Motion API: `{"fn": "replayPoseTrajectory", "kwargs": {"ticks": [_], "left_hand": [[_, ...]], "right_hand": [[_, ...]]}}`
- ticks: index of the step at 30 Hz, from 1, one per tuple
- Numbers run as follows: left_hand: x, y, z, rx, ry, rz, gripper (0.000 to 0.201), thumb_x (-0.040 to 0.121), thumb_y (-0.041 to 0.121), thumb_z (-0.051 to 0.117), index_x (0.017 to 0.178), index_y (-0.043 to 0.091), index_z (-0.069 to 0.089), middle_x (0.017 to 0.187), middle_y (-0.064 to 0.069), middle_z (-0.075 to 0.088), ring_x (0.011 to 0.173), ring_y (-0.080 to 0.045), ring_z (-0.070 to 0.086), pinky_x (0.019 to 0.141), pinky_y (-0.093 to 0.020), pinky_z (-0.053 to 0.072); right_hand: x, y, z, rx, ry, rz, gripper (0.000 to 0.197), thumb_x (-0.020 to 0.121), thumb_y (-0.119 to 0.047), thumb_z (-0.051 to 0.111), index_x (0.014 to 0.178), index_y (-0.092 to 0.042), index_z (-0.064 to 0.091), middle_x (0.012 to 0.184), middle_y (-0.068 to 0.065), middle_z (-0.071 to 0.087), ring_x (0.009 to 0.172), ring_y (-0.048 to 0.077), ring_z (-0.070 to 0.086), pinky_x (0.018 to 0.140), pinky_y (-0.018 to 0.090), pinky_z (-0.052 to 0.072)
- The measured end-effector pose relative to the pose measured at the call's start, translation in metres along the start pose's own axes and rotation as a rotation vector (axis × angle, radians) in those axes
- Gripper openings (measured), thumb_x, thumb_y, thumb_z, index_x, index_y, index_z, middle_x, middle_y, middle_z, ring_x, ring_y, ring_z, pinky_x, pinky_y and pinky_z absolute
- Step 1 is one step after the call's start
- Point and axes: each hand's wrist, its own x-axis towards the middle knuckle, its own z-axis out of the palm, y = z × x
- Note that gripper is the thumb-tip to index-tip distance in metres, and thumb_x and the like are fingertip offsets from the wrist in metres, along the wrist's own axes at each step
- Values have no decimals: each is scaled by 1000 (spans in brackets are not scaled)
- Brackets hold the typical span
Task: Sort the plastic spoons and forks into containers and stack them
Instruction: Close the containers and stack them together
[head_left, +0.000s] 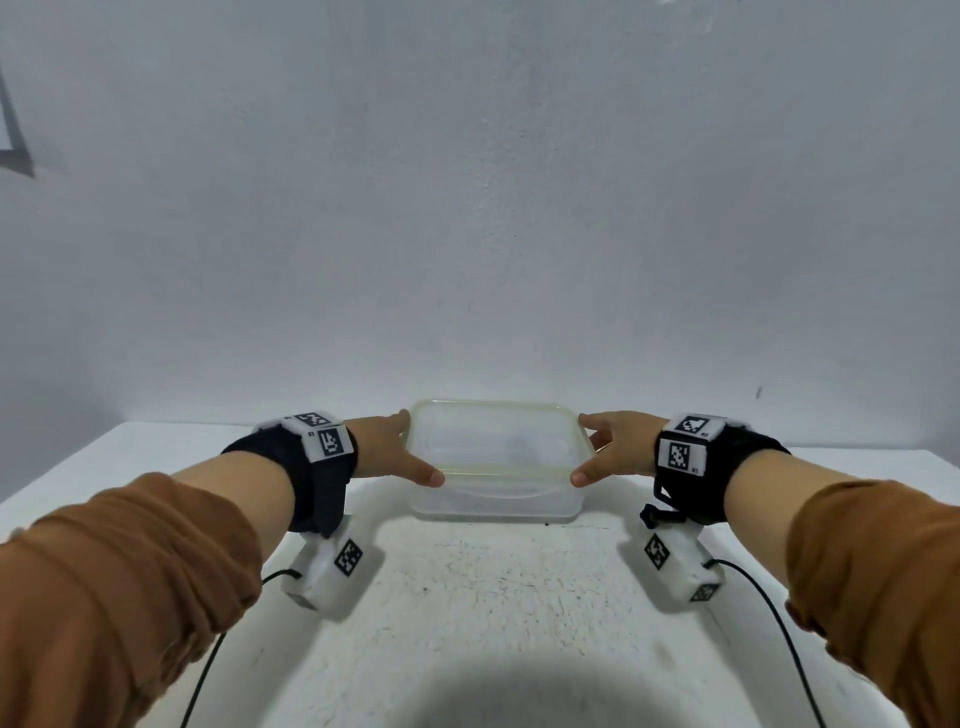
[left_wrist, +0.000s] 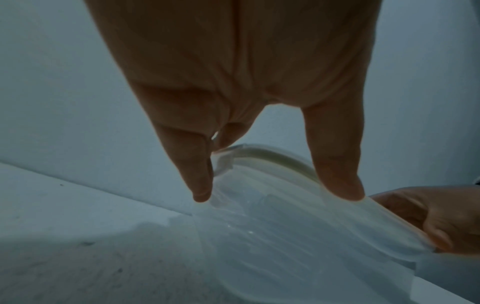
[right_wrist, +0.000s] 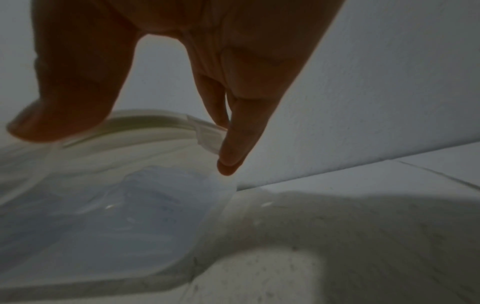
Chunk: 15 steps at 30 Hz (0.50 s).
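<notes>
A clear plastic container (head_left: 493, 474) with a lid stands on the white table (head_left: 493, 597) near its far edge. Faint whitish shapes show through it; I cannot tell what they are. My left hand (head_left: 396, 448) holds its left end, thumb on the near rim and fingers at the far corner. My right hand (head_left: 614, 446) holds the right end the same way. In the left wrist view a finger (left_wrist: 198, 176) lies against the container's wall (left_wrist: 285, 230) and the thumb (left_wrist: 337, 164) rests on the rim. The right wrist view shows the thumb (right_wrist: 52, 115) on the rim and a finger (right_wrist: 233, 148) beside the corner.
A plain pale wall (head_left: 467, 208) rises right behind the table. The wrist cameras' black cables (head_left: 779, 623) trail over the table toward me on both sides. The table's left and right edges lie just beyond my forearms.
</notes>
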Motion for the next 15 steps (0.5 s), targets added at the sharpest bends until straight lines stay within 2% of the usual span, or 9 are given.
{"fn": "replayPoseTrajectory", "kwargs": {"ticks": [7, 10, 15], "left_hand": [[26, 1, 7, 5, -17, -41, 96, 75, 54, 68, 147, 15, 18, 140, -1, 45, 125, -22, 45, 104, -32, 34], [35, -2, 8, -7, -27, -54, 99, 73, 57, 69, 148, 17, 17, 142, 0, 44, 125, -22, 45, 106, -35, 34], [42, -4, 6, -50, -32, -58, 96, 75, 53, 69, 147, 16, 18, 142, 0, 44, 126, -22, 44, 106, -35, 34]], "right_hand": [[32, 6, 2, 3, -20, -33, 82, 64, -39, 82, 136, -27, 46, 123, -4, 61, 112, 17, 56, 103, 35, 38], [42, 8, 3, 15, -26, -17, 96, 60, -43, 83, 143, -26, 37, 129, -4, 58, 117, 17, 54, 106, 36, 35], [50, 8, 2, 34, -28, -2, 102, 61, -43, 82, 146, -25, 30, 132, -3, 56, 120, 17, 51, 108, 37, 33]]}}
